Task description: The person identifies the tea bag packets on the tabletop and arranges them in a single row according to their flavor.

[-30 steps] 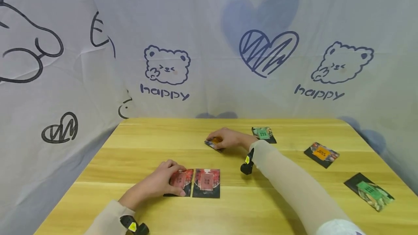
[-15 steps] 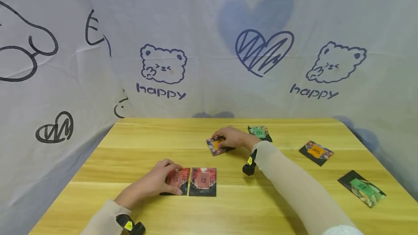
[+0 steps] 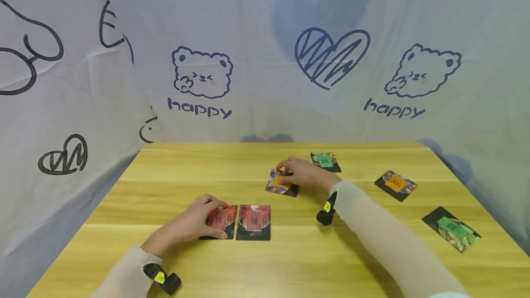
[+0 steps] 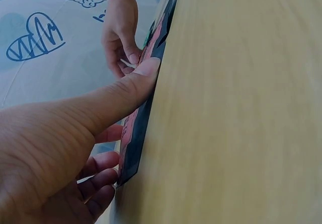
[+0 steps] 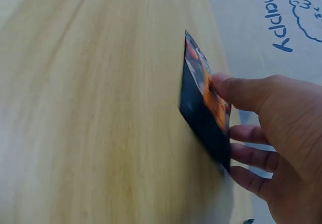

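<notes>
My left hand (image 3: 201, 219) spans a flat red-and-black packet (image 3: 221, 220), thumb on its near part and fingertips along its left and far edges. In the left wrist view the thumb presses on this packet's dark strip (image 4: 135, 151). Right beside it lies a matching red-and-black packet (image 3: 254, 222), nearly squared up with the first. Farther back, my right hand (image 3: 304, 172) pinches a packet with an orange label (image 3: 279, 183). The right wrist view shows the thumb on the face of the orange-labelled packet (image 5: 204, 95), fingers at its edge, and the packet tilted close over the wood.
Behind the right hand lies a packet with a green label (image 3: 325, 162). To the right are another orange-labelled packet (image 3: 396, 185) and a second green-labelled packet (image 3: 452, 228), both askew. The wooden table (image 3: 314, 261) ends at a printed white curtain (image 3: 265, 82).
My right hand has drawn the orange-labelled packet a little rightward and turned it straighter, exposing more of its face. The left hand keeps its place on the red packet. The head view has shifted slightly.
</notes>
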{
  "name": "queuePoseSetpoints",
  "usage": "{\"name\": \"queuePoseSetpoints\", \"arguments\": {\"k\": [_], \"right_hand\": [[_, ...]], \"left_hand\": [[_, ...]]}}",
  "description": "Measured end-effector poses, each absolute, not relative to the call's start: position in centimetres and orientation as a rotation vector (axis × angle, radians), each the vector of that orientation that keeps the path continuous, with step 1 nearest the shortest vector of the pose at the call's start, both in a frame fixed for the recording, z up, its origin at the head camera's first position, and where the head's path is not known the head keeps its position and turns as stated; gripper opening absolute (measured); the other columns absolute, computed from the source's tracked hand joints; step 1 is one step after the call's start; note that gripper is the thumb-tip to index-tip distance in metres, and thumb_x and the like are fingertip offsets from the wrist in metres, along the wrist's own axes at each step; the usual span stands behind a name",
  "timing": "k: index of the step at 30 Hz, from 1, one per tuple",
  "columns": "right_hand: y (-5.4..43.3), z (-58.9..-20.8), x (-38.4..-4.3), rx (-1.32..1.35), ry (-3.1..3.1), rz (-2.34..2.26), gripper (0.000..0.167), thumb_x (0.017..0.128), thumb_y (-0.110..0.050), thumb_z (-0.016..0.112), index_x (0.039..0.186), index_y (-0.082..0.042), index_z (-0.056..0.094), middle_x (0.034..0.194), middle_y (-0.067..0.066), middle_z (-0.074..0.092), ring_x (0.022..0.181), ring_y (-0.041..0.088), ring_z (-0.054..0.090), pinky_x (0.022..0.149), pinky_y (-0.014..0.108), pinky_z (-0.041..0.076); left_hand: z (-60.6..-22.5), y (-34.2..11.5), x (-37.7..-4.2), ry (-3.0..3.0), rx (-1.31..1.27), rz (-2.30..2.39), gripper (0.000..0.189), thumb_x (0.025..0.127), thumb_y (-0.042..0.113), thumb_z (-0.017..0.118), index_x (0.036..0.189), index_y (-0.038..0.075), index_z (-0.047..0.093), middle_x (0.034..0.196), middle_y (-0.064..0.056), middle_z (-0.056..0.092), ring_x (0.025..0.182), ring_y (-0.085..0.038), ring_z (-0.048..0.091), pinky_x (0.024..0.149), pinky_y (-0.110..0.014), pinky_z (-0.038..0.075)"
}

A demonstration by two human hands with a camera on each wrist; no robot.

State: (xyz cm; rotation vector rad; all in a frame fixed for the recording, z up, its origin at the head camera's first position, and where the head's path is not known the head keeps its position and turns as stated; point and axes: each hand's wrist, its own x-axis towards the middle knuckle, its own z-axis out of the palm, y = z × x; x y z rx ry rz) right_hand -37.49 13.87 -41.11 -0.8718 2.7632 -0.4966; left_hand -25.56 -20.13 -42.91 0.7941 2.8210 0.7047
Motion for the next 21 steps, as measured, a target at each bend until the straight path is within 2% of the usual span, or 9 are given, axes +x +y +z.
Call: {"name": "queuePoseSetpoints", "arguments": {"k": [5,9,12,17,21], "right_hand": [[14.83,-40.57,-36.97,-0.830,2.744,-0.533,0.051,0.094,-0.043,0.064,0.140,-0.023,0.054,0.122,0.004,0.054,0.109,0.022,0.055,0.091,0.042,0.044],[15.08,-40.57,-36.83,-0.863,2.723,-0.553,0.054,0.092,-0.041,0.068,0.141,-0.025,0.053,0.131,0.004,0.051,0.114,0.021,0.052,0.094,0.042,0.042],[15.03,-40.79,-36.68,-0.934,2.708,-0.555,0.056,0.091,-0.038,0.070,0.142,-0.022,0.053,0.138,0.005,0.047,0.121,0.022,0.050,0.099,0.043,0.041],[14.88,-41.13,-36.50,-0.998,2.705,-0.525,0.057,0.090,-0.034,0.073,0.142,-0.021,0.053,0.142,0.005,0.045,0.126,0.024,0.047,0.102,0.043,0.039],[14.79,-41.27,-36.51,-1.080,2.719,-0.473,0.056,0.091,-0.032,0.071,0.142,-0.018,0.053,0.148,0.008,0.040,0.135,0.029,0.038,0.107,0.046,0.032]], "left_hand": [[-42.86,-19.89,-25.87,2.828,0.818,0.692,0.080,0.073,0.055,0.080,0.136,0.012,0.056,0.121,-0.006,0.048,0.107,-0.025,0.044,0.087,-0.046,0.042],[-42.90,-19.97,-25.92,2.839,0.830,0.683,0.079,0.073,0.053,0.081,0.135,0.011,0.056,0.122,-0.008,0.048,0.108,-0.027,0.045,0.087,-0.047,0.043],[-43.00,-20.08,-25.81,2.844,0.823,0.673,0.079,0.073,0.053,0.081,0.135,0.010,0.056,0.122,-0.009,0.048,0.108,-0.028,0.045,0.088,-0.048,0.043],[-43.16,-20.11,-25.68,2.850,0.814,0.656,0.080,0.073,0.056,0.079,0.136,0.011,0.056,0.121,-0.007,0.048,0.107,-0.026,0.044,0.088,-0.047,0.042],[-43.06,-20.04,-25.73,2.852,0.814,0.647,0.079,0.074,0.056,0.079,0.135,0.012,0.056,0.120,-0.006,0.048,0.107,-0.025,0.044,0.088,-0.047,0.042]]}}
